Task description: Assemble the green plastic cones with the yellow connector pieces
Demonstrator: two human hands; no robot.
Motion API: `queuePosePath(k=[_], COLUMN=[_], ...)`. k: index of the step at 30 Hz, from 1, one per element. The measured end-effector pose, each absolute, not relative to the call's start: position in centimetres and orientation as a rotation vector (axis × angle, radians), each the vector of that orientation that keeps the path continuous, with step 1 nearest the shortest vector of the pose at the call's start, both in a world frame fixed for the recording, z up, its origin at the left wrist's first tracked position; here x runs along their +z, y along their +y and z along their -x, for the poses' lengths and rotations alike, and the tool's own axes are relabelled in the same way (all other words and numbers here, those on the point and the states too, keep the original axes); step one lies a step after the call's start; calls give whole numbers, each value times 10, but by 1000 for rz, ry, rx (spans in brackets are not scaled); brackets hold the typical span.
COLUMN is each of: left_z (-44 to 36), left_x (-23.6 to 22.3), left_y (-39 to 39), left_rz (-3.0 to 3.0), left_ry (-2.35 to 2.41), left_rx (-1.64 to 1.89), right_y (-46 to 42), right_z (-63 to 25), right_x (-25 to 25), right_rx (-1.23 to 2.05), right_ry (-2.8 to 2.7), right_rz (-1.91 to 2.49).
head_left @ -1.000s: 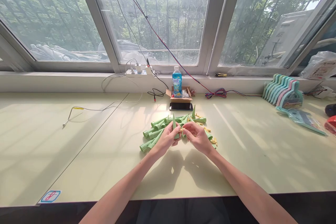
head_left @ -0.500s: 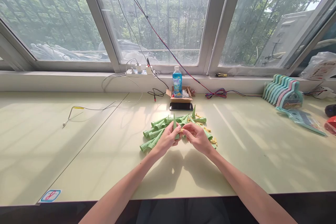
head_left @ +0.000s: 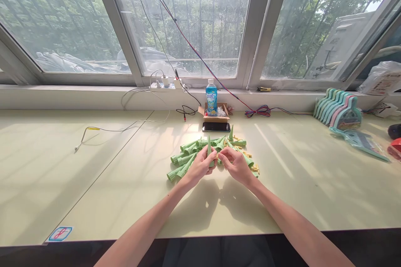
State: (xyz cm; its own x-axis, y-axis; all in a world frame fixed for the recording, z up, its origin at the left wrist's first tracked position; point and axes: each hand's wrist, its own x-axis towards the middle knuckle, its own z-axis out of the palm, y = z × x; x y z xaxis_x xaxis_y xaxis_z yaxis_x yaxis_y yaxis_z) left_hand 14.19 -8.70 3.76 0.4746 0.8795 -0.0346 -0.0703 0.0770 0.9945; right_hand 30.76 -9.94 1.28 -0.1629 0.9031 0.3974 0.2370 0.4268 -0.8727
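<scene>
My left hand [head_left: 201, 165] is wrapped round a green plastic cone [head_left: 209, 147], its pointed end upward. Close against it, my right hand [head_left: 232, 163] pinches a small yellow plastic piece [head_left: 216, 156] at the cone's side. Fingers hide most of that piece, so I cannot tell whether it sits in the cone. Behind and around both hands lies a pile of similar green cones [head_left: 184, 160], several on their sides and one upright at the back. More yellow pieces [head_left: 255, 169] lie along the pile's right edge.
Behind the pile lies a black phone [head_left: 216, 127], with a blue bottle [head_left: 211, 99] in a small cardboard box [head_left: 216, 119] beyond it. Cables [head_left: 263, 111] run along the wall. Pastel plastic scoop-like pieces [head_left: 340, 110] stand far right. A thin wire [head_left: 108, 129] lies left.
Both hands stay almost in place. The cone in my left hand has shifted very slightly, while my right fingers keep their pinch on the yellow piece.
</scene>
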Motion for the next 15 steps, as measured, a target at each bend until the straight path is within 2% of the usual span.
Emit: queuePosePath(k=[7, 15], left_z=[-142, -143], left_x=[36, 37], left_y=[-88, -87], left_rz=[-1334, -1287], left_ry=[780, 790], left_rx=[847, 868], right_y=[-97, -97], right_z=[-308, -308], right_x=[9, 10], right_rx=[603, 674], right_ry=[-1753, -1723], right_rz=[1067, 1053])
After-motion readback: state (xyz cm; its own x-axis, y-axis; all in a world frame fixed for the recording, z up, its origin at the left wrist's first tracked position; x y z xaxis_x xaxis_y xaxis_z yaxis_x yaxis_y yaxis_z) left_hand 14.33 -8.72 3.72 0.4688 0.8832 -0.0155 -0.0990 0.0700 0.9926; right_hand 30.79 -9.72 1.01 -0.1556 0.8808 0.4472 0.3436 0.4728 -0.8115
